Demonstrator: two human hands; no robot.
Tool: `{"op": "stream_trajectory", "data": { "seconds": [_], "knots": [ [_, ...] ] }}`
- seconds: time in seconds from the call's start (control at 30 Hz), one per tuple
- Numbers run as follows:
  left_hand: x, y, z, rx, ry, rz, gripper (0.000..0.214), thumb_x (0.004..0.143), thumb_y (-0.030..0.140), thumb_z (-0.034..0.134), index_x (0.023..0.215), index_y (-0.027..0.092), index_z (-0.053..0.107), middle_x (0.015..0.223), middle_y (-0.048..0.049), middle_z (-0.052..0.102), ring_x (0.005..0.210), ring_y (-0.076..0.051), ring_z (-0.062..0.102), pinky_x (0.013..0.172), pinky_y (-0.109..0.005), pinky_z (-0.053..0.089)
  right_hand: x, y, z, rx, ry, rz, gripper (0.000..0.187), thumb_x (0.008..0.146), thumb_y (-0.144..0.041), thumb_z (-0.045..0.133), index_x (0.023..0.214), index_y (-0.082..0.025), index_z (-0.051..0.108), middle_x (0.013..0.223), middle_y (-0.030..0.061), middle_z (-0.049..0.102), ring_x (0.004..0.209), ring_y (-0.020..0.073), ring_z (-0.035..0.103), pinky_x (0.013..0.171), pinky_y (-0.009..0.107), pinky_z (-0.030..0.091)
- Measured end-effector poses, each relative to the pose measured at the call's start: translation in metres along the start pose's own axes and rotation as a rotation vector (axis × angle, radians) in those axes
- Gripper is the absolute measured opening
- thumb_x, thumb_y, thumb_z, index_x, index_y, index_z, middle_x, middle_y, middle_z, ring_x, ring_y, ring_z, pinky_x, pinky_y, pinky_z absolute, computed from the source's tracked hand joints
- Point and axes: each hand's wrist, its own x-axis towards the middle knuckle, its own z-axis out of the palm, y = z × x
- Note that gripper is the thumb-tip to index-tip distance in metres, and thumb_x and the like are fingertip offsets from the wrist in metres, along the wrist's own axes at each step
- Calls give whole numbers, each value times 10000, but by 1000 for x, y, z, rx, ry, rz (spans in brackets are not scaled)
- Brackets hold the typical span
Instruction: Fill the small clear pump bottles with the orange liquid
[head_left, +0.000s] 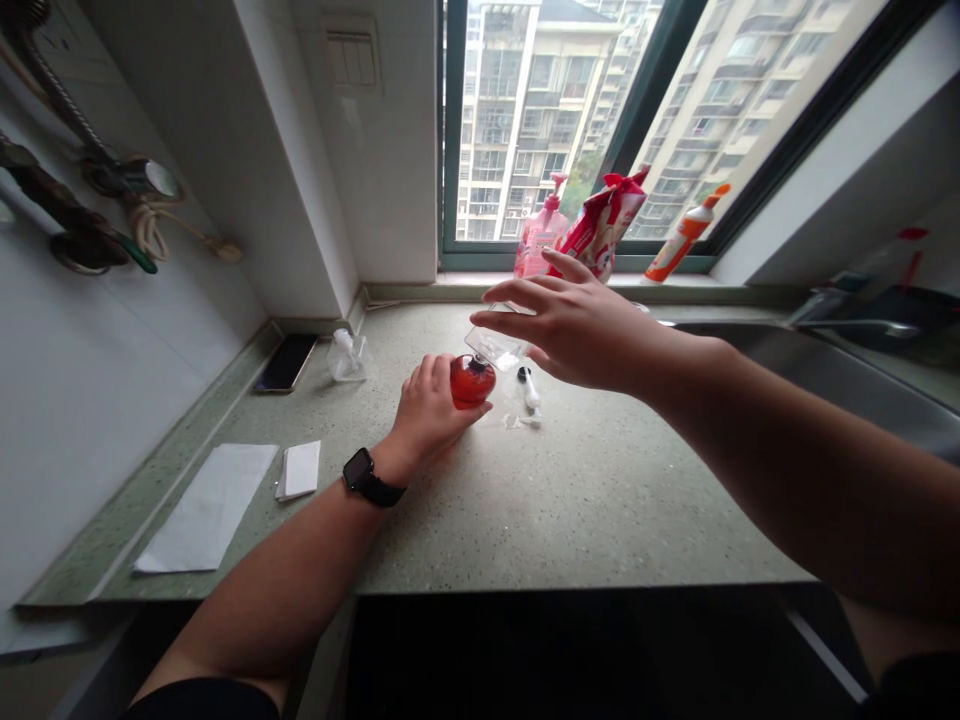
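Observation:
My left hand (431, 410) wraps around a round red glass bottle (472, 381) standing on the speckled green stone counter (570, 500). A black watch (366, 477) sits on that wrist. My right hand (577, 330) is spread open above a clear plastic piece (491, 343), and I cannot tell whether its fingers touch it. Below that hand lie a small white dropper with a black cap (530, 390) and some clear fragments (521, 421).
A phone (285, 362), a clear pump fitting (349, 358), a white paper sheet (206, 508) and a small paper stack (300, 470) lie left. A steel sink (825, 375) lies right. A pink pump bottle (540, 238), red-and-white bag (604, 225) and orange-capped bottle (679, 235) stand on the windowsill.

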Motion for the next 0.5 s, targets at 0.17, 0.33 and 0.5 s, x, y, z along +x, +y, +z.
{"op": "stream_trajectory", "data": {
  "seconds": [0.17,0.33,0.5],
  "knots": [
    [0,0,-2,25,-14,-21,699,843,579,898,1312,224,521,1305,-131,634,1179,-343,649,1030,-506,549,8,0,0,-17,-22,-25,698,933,-59,593,1566,-352,604,1533,55,657,1359,278,638,1310,639,266],
    [1,-4,0,22,16,-7,689,836,596,899,1287,245,513,1276,-106,634,1155,-328,649,1015,-499,544,15,0,1,-26,-45,-39,710,938,-86,626,1588,-372,592,1559,47,638,1375,295,615,1319,638,238],
    [1,-4,0,21,-1,-22,697,841,593,897,1289,232,505,1282,-118,633,1160,-336,647,1011,-508,544,19,-1,0,-61,-49,-47,672,955,-108,622,1575,-368,609,1518,43,662,1327,285,631,1312,633,239]
  ]
}}
